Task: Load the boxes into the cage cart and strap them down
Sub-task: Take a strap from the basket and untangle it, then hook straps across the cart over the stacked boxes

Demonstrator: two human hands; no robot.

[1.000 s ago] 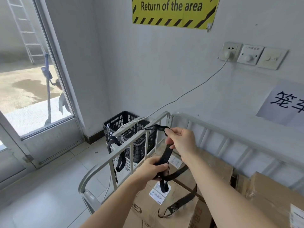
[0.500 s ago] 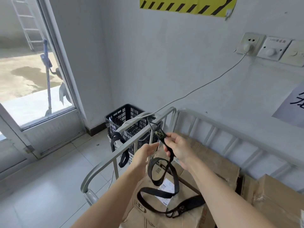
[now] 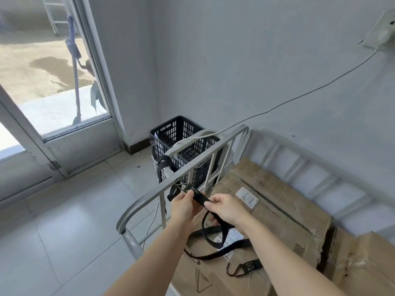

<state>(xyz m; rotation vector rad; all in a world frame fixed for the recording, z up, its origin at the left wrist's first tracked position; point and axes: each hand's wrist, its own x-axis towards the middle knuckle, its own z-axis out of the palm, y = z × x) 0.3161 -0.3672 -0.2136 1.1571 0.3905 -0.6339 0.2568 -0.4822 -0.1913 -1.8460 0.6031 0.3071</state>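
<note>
Head view: left hand point(image 3: 184, 205) pinches the black strap point(image 3: 199, 200) right behind its metal hook point(image 3: 183, 186), thumb & fingers curled on the webbing. The hook sits at the top rail of the cage cart point(image 3: 154, 194); can't tell if it's actually latched over the rail. Right hand point(image 3: 226, 208) grips the same strap just beside the left, fingers curled round it.

The rest of the strap drops in slack loops onto the front cardboard box point(image 3: 224, 283), and its far end w/ a second hook point(image 3: 245, 267) lies on that box top. A bigger box point(image 3: 277, 210) w/ a white label sits further in the cart, nr the back rail. A third box point(image 3: 374, 263) is at the right edge.

A black plastic crate point(image 3: 177, 133) stands on the floor just outside the cart, in the corner. A white cable point(image 3: 299, 98) runs from the wall socket point(image 3: 382, 35) down toward the crate. Glass door point(image 3: 64, 82) at left.
</note>
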